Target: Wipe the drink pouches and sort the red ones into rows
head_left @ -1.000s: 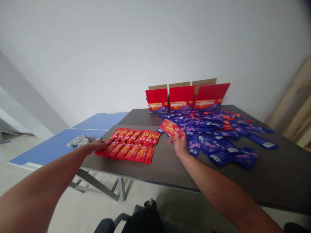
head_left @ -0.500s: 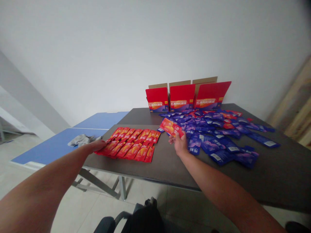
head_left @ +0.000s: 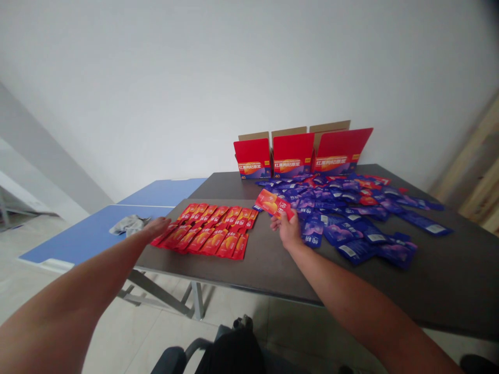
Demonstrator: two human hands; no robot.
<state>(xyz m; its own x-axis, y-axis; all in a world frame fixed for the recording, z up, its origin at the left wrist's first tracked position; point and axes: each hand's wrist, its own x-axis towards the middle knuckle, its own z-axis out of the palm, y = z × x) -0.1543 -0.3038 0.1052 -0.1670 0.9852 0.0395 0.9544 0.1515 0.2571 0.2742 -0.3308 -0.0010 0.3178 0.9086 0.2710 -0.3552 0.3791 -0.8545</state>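
My right hand (head_left: 289, 231) grips a flat red-and-orange pouch (head_left: 273, 203) by its near end and holds it up, its printed face showing. Two overlapping rows of similar red pouches (head_left: 210, 240) lie on the dark table (head_left: 268, 270), left of that hand. My left hand (head_left: 158, 228) is at the left end of these rows, fingers stretched out and nothing seen in them; whether the fingertips touch a pouch I cannot tell. To the right of the held pouch spreads a loose heap of blue-purple pouches (head_left: 343, 228) with some red ones mixed in.
Along the back of the table, near the wall, stand three red printed cartons (head_left: 293, 150) with raised flaps. On the left adjoins a blue table (head_left: 97, 228) bearing a crumpled grey cloth (head_left: 130, 225). Wooden boards (head_left: 483, 176) lean at the far right.
My left hand has lifted slightly and shifted a little to the right at the left end of the red rows. The right hand keeps its pouch in nearly the same spot.
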